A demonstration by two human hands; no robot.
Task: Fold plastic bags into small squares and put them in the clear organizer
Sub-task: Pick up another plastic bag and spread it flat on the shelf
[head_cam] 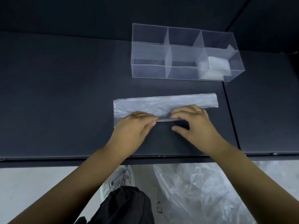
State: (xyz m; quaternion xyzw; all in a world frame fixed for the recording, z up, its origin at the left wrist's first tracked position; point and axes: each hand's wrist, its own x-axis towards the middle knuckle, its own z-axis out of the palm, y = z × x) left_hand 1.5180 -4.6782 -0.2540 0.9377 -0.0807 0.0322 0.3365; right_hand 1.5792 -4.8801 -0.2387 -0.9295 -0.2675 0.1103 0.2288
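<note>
Black table (64, 94) is topped at 1 o'clock by the organizer (150, 70). At its 6 o'clock the bag (161, 104) is laid flat: judged light, limp and slippery, best taken by its near edge. A crinkled, translucent strip is seen. Its near edge is pressed by the left hand (134, 125), fingers straight and together, and the right hand (192, 120), thumb spread apart.
</note>
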